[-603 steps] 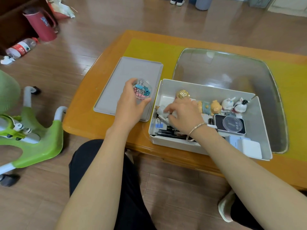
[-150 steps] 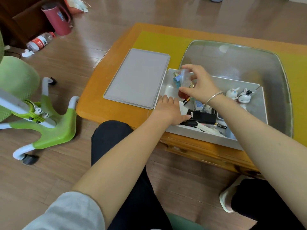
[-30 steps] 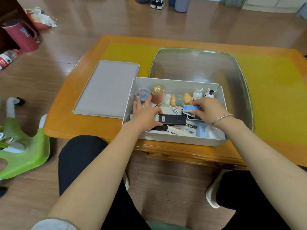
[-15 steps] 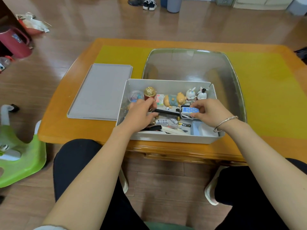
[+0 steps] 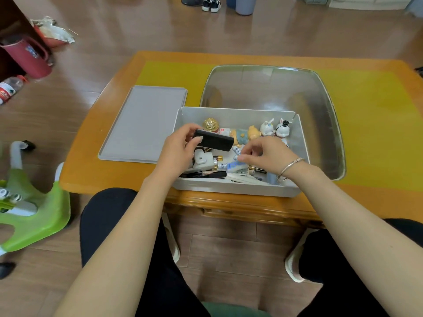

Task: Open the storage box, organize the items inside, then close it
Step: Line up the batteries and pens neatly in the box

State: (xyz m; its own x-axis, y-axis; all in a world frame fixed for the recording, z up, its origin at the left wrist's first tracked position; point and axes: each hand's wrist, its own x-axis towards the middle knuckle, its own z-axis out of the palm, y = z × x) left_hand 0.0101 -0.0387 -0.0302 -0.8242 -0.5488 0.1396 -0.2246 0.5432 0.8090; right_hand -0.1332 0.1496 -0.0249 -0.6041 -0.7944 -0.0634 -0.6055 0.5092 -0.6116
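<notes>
The open grey storage box (image 5: 233, 191) sits at the table's near edge, and its flat lid (image 5: 144, 124) lies to its left. My left hand (image 5: 178, 147) grips a black rectangular case (image 5: 214, 140) and holds it above the box's left half. My right hand (image 5: 267, 154) hovers over the middle with curled fingers. Its fingertips are just above a blurred blue-patterned pack (image 5: 235, 166), and I cannot see whether they hold it. A gold-topped jar (image 5: 211, 124), a bear figure (image 5: 246, 135) and two rabbit figures (image 5: 266, 129) line the back wall. A white adapter (image 5: 202, 159), batteries and pens lie near the front.
The box stands on an orange wooden table (image 5: 87, 177) with a yellow mat and a glass inset (image 5: 270, 88) behind the box. A green chair base (image 5: 34, 209) is on the floor at left. A red jug (image 5: 27, 57) and a plastic bottle (image 5: 9, 88) stand farther left.
My left hand has lifted the black case out of the box's bottom and raised it. My right hand has drawn back slightly, and the blue pack now sits lower in the box.
</notes>
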